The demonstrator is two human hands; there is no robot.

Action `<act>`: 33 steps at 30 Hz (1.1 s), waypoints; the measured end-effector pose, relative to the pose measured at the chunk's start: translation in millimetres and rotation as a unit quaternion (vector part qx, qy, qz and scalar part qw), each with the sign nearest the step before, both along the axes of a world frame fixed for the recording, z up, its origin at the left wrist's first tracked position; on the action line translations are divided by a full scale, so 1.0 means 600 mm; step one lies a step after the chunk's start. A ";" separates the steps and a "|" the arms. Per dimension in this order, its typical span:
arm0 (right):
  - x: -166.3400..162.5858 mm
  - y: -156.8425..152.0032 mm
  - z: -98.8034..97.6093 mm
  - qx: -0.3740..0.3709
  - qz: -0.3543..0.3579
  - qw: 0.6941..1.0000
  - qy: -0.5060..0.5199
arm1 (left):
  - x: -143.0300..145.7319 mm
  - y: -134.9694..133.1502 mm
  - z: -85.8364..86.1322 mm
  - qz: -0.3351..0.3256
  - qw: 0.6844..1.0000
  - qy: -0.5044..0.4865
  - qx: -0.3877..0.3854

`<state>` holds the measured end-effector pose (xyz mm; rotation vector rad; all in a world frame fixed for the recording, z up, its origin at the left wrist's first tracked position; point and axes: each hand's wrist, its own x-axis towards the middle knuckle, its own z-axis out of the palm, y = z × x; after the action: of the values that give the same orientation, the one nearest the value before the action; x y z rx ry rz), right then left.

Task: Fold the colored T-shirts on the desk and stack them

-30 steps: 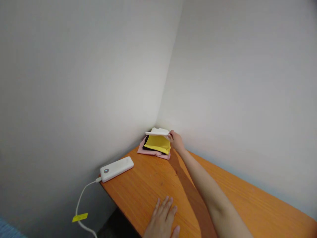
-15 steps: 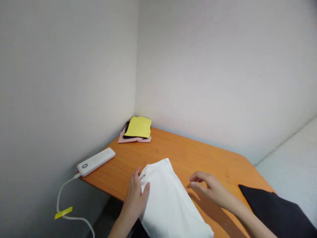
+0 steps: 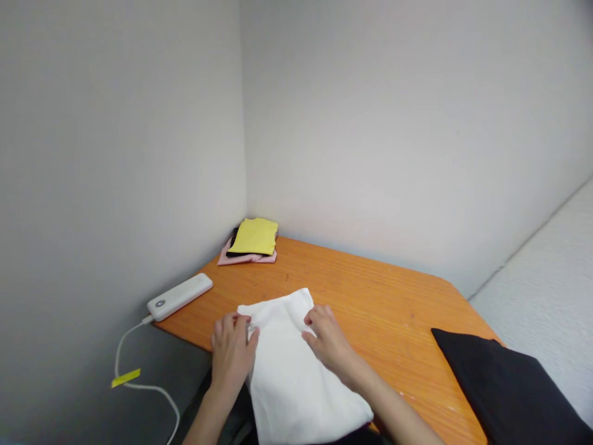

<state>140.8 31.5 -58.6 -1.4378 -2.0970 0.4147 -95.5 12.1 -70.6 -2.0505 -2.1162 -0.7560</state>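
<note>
A white folded cloth (image 3: 296, 377) lies at the near edge of the wooden table, its lower part hanging toward me. What sort of garment it is, I cannot make out. My left hand (image 3: 231, 349) rests on its upper left edge, fingers bent and thumb apart from them. Over the upper right edge sits my right hand (image 3: 331, 343), its fingers curled and a gap showing between index finger and thumb. Both hands touch the cloth without a visible grip around it.
The orange-brown table (image 3: 370, 290) stands in a wall corner. At the back left is a stack of folded cloths, a yellow one (image 3: 254, 236) on top of black and pink (image 3: 245, 259). A white power bank (image 3: 180, 296) with a cable (image 3: 118, 352) lies left. Black fabric (image 3: 514, 383) lies right.
My right hand has moved left onto the cloth's right edge. My left hand has shifted left, and the cloth's top left corner now lies spread out flatter.
</note>
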 end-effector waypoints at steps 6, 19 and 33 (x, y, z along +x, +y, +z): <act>-0.023 -0.056 0.024 0.010 0.068 0.997 0.038 | 0.019 -0.032 0.017 -0.093 0.956 -0.270 -0.064; -0.073 -0.106 0.102 -0.003 0.092 0.994 0.055 | 0.054 -0.144 0.035 -0.288 0.870 -0.374 -0.142; 0.075 -0.263 0.185 0.029 -0.042 0.994 0.099 | 0.010 -0.231 0.099 -0.284 0.847 -0.444 -0.068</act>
<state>185.8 -126.3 52.1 -1.3862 -1.8696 0.4404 -89.6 -126.6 -11.0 -2.8081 -1.8552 -2.0218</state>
